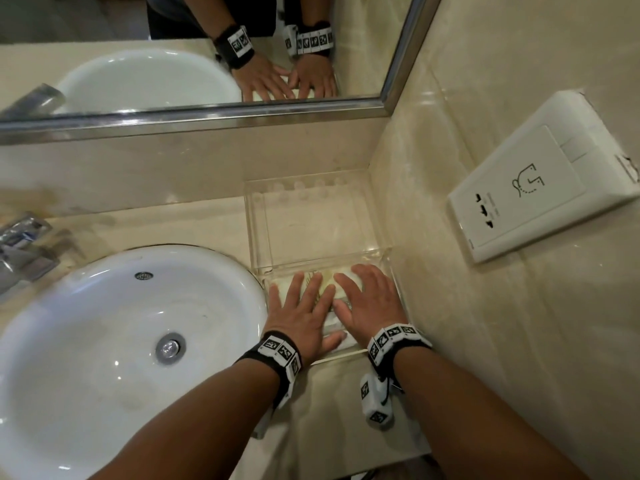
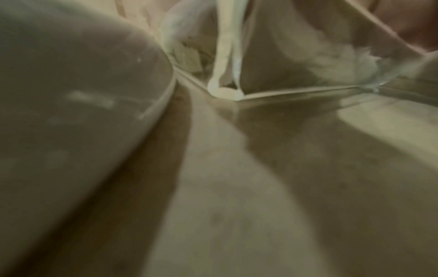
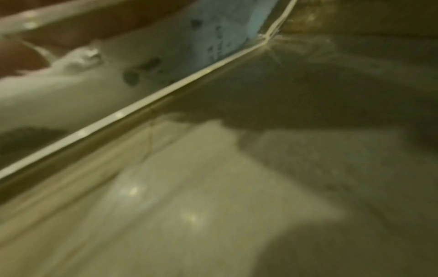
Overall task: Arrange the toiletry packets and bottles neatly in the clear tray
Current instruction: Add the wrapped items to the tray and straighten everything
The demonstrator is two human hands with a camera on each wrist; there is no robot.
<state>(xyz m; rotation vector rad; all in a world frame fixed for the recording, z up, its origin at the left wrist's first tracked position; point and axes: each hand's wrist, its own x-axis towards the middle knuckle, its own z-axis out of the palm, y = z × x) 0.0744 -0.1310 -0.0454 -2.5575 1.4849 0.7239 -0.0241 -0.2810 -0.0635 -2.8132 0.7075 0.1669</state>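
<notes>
A clear acrylic tray (image 1: 258, 216) sits on the beige counter in the corner by the right wall. Its near compartment holds pale white and cream toiletry packets (image 1: 287, 287). My left hand (image 1: 304, 306) lies flat on the packets with its fingers spread straight. Beside it, my right hand (image 1: 367, 299) lies flat on them too, fingers straight. The far compartment shows no items. No bottles are in view. The left wrist view shows the tray's near corner (image 2: 225, 92) and white packets behind the wall (image 2: 336, 61). In the right wrist view the tray's front rim (image 3: 142, 105) crosses diagonally.
A white round sink (image 1: 114, 341) lies just left of the tray, a chrome tap (image 1: 24, 247) at far left. The mirror (image 1: 207, 64) runs along the back. A white socket panel (image 1: 540, 181) is on the right wall, which stands close to the tray.
</notes>
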